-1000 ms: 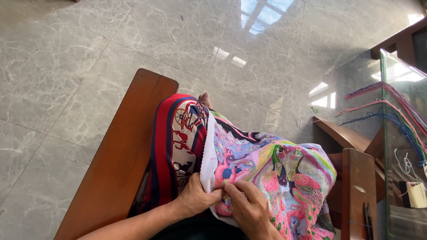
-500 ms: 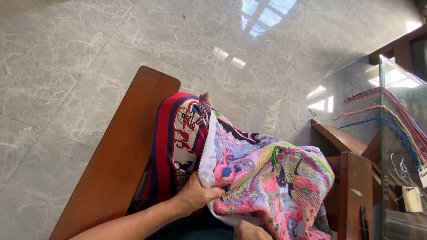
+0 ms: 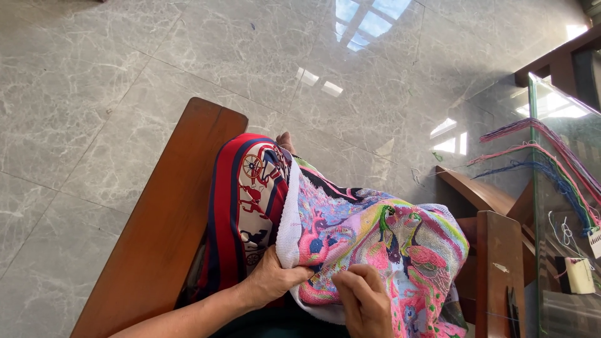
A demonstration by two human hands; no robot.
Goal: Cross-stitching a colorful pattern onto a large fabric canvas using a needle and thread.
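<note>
The left hand (image 3: 272, 278) clenches the white edge of a brightly stitched needlework cloth (image 3: 375, 244), its fingers curled over the fold and the thumb tucked against the fabric. The cloth spreads away from that hand to its right and forward, draped over the person's lap, with pink, green, blue and lilac patches covering most of its face and a plain white border (image 3: 289, 219) running up from the left hand's knuckles.

The right hand (image 3: 363, 300) sits just beside the left, lower in the view, its fingers bunched and pinched together on the cloth's surface; whether they hold a needle or thread is too small to tell. The cloth lies directly under this hand and continues beyond its fingertips, falling off to the right.

Beyond the left hand, on its far side, a red, navy and white patterned fabric (image 3: 244, 206) lies under the needlework and touches its white border. Further left of that hand runs a wooden armrest (image 3: 169, 213), slanting away over the grey marble floor (image 3: 94, 94). Well to the right of the right hand, a second wooden armrest (image 3: 498, 263) stands, and past it strands of coloured thread (image 3: 551, 156) hang over a glass table edge (image 3: 534, 144).
</note>
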